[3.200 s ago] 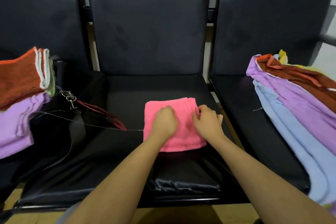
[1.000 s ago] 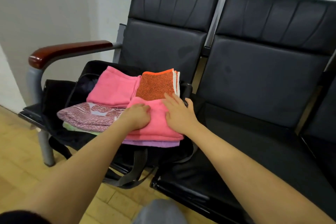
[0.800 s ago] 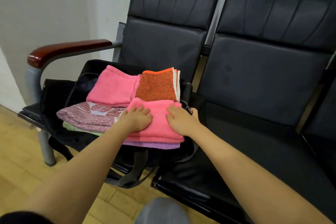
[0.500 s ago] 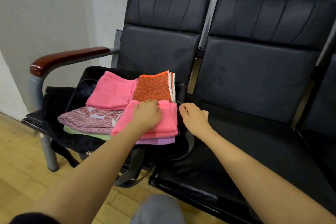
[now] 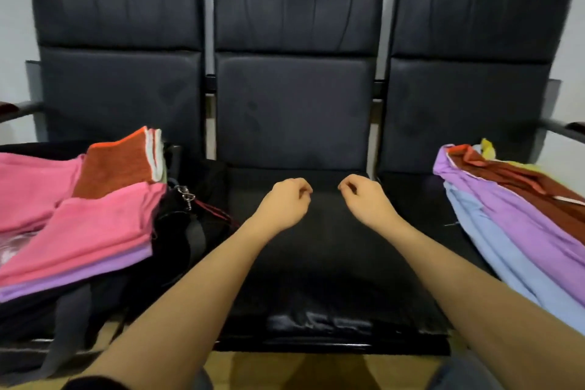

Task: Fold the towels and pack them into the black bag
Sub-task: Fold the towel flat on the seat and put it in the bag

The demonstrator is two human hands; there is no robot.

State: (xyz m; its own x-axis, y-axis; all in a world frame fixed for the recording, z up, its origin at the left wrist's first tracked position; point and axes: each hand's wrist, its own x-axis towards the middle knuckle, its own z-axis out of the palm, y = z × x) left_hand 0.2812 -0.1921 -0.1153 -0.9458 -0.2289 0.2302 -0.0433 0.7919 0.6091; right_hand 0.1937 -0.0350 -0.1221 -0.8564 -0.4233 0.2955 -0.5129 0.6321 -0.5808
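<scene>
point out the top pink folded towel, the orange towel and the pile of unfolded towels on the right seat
top pink folded towel (image 5: 95, 231), head view, middle of its upper face
orange towel (image 5: 117, 168), head view, centre of its rust-coloured top
pile of unfolded towels (image 5: 519, 231), head view, on the purple towel's draped middle

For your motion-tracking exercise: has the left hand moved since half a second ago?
Yes. The left hand left the pink towel on the bag, shifting right over the middle seat.
</scene>
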